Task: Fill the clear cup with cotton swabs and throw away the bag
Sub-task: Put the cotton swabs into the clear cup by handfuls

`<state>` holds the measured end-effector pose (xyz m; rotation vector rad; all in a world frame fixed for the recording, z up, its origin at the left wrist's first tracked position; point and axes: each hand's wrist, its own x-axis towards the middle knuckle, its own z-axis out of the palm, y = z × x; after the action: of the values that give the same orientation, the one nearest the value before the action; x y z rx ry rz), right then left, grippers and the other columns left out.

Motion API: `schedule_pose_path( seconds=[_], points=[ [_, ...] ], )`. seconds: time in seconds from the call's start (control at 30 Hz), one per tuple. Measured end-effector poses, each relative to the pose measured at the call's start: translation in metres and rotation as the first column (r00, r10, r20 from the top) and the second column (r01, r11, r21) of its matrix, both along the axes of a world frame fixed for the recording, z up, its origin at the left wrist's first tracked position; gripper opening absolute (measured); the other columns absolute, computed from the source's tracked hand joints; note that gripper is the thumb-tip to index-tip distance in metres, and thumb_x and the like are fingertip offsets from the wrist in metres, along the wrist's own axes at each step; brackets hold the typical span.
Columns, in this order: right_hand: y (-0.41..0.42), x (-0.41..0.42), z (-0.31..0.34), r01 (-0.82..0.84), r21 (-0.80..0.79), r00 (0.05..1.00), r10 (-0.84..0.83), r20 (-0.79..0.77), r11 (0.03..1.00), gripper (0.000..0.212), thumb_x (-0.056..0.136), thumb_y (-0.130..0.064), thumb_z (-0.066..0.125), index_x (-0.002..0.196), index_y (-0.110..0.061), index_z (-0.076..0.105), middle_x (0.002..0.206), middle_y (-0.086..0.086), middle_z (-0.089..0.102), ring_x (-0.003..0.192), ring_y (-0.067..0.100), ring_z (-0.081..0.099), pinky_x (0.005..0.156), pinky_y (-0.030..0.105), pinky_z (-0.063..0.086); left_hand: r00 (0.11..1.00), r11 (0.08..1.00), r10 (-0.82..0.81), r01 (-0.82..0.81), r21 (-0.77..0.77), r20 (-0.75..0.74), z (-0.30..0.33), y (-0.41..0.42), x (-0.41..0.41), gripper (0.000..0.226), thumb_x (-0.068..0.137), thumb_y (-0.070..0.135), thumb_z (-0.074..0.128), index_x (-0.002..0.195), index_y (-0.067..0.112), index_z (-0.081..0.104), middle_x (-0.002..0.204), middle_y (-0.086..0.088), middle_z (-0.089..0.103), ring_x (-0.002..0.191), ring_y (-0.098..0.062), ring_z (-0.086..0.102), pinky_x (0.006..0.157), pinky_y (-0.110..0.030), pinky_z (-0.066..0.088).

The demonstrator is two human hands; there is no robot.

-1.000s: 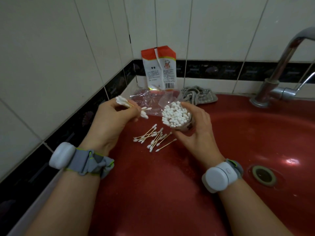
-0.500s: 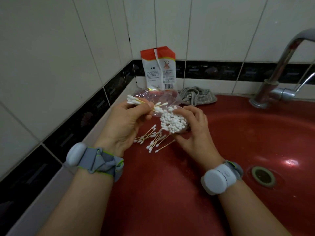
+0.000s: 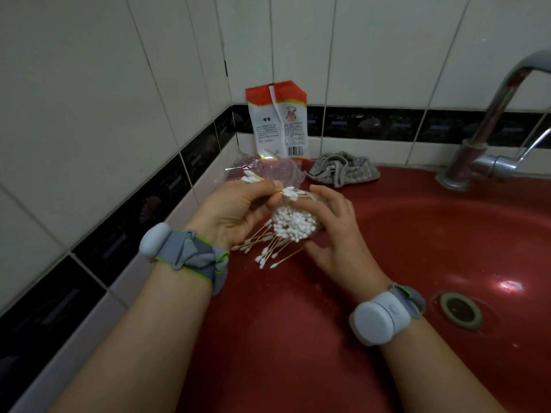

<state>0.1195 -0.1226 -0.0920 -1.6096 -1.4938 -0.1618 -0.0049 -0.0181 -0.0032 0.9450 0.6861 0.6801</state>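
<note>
The clear cup (image 3: 298, 225) is packed full of cotton swabs with white fluffy tips, and you can see the tips bunched together like little dots. The cup is tipped so its open mouth faces toward the camera and a bit down, above the red sink (image 3: 417, 248). The right hand (image 3: 337, 234) wraps its curled fingers around the cup from the right side, so most of the cup's wall is hidden and hard to make out. The left hand (image 3: 235, 210) pinches a small bunch of swabs (image 3: 268, 187) between thumb and fingers. This bunch lies sideways, with one set of white tips poking out to the left and the other set touching the top edge of the cup. Under the cup, loose swabs (image 3: 268, 245) with thin wooden sticks lie in a messy pile on the sink's rim, mostly pointing from lower left to upper right. Behind the hands sits the crinkly clear bag (image 3: 277, 171), partly hidden by the left hand. A red and white packet (image 3: 278, 120) stands against the tiled wall, with a gray cloth (image 3: 343, 169) beside it. The faucet (image 3: 501, 114) is cut off at the right edge.
</note>
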Motion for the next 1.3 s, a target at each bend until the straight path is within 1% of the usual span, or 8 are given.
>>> schedule_pose_path(
  seconds=[0.2,0.33,0.43,0.53,0.7,1.0,1.2,1.3],
  points=[
    [-0.001,-0.003,0.005,-0.043,0.007,0.999,0.043,-0.015,0.999,0.068,0.072,-0.009,0.072,0.127,-0.04,0.045,0.139,-0.002,0.036,0.128,0.021,0.035,0.107,0.016,0.023,0.998,0.966,0.055,-0.044,0.256,-0.036,-0.008,-0.003,0.006,0.012,0.082,-0.007,0.061,0.072,-0.001,0.06,0.057,-0.006,0.059,0.046,-0.009,0.056,0.047,-0.015,0.048],
    [-0.003,-0.004,0.005,-0.053,0.074,0.994,0.059,-0.091,0.996,0.073,0.072,-0.007,0.074,0.131,-0.028,0.037,0.132,-0.003,0.042,0.122,0.02,0.042,0.105,0.022,0.031,0.977,0.809,0.188,-0.097,0.58,-0.099,-0.018,-0.009,0.008,0.012,0.077,0.002,0.07,0.069,0.008,0.064,0.056,0.001,0.063,0.051,-0.007,0.057,0.052,-0.018,0.047],
    [-0.003,-0.005,0.003,-0.02,0.072,0.984,0.032,-0.174,0.997,0.079,0.071,-0.008,0.076,0.134,-0.028,0.033,0.126,-0.016,0.039,0.118,0.012,0.042,0.102,0.017,0.032,0.96,0.7,0.252,-0.097,0.708,-0.118,-0.021,-0.017,0.009,0.01,0.075,0.005,0.073,0.074,0.012,0.066,0.069,0.001,0.068,0.065,-0.007,0.064,0.064,-0.024,0.053],
    [-0.002,-0.005,0.002,0.01,0.049,0.985,-0.001,-0.17,0.999,0.075,0.07,-0.009,0.077,0.134,-0.019,0.038,0.126,-0.009,0.042,0.116,0.014,0.042,0.1,0.014,0.032,0.947,0.606,0.294,-0.076,0.792,-0.134,-0.024,-0.023,0.008,0.013,0.074,0.009,0.074,0.072,0.018,0.065,0.071,0.004,0.068,0.07,-0.007,0.065,0.067,-0.026,0.054],
    [0.0,-0.003,0.0,0.026,0.025,0.997,-0.024,-0.075,0.999,0.08,0.068,-0.008,0.076,0.138,-0.016,0.038,0.131,0.006,0.046,0.117,0.023,0.043,0.102,0.013,0.025,0.948,0.561,0.278,-0.031,0.827,-0.153,-0.027,-0.02,0.003,0.016,0.074,0.011,0.074,0.071,0.024,0.065,0.071,0.005,0.068,0.07,-0.008,0.065,0.068,-0.028,0.054],
    [0.0,-0.003,0.0,0.012,0.009,0.997,-0.011,-0.072,1.0,0.072,0.066,-0.011,0.076,0.129,-0.029,0.045,0.125,0.003,0.044,0.115,0.022,0.043,0.099,0.009,0.024,0.969,0.696,0.197,-0.031,0.717,-0.149,-0.033,-0.02,0.0,0.01,0.075,0.004,0.072,0.073,0.013,0.067,0.069,0.001,0.068,0.064,-0.005,0.063,0.062,-0.02,0.05],
    [0.001,-0.005,0.0,-0.011,0.022,0.997,0.013,-0.079,1.0,0.069,0.067,-0.009,0.077,0.128,-0.026,0.048,0.125,0.001,0.045,0.115,0.021,0.043,0.1,0.013,0.027,0.96,0.683,0.239,-0.06,0.728,-0.145,-0.033,-0.022,0.005,0.017,0.081,0.009,0.066,0.072,0.022,0.06,0.07,0.005,0.064,0.069,-0.007,0.062,0.066,-0.027,0.051],
    [0.0,-0.005,-0.001,-0.015,0.041,0.992,0.02,-0.126,0.999,0.079,0.066,-0.009,0.077,0.134,-0.021,0.04,0.124,-0.005,0.045,0.113,0.014,0.042,0.1,0.015,0.031,0.93,0.661,0.321,-0.084,0.745,-0.181,-0.037,-0.021,0.011,0.003,0.079,0.026,0.059,0.076,0.028,0.058,0.083,0.002,0.065,0.088,-0.015,0.062,0.082,-0.041,0.052]
  ],
)
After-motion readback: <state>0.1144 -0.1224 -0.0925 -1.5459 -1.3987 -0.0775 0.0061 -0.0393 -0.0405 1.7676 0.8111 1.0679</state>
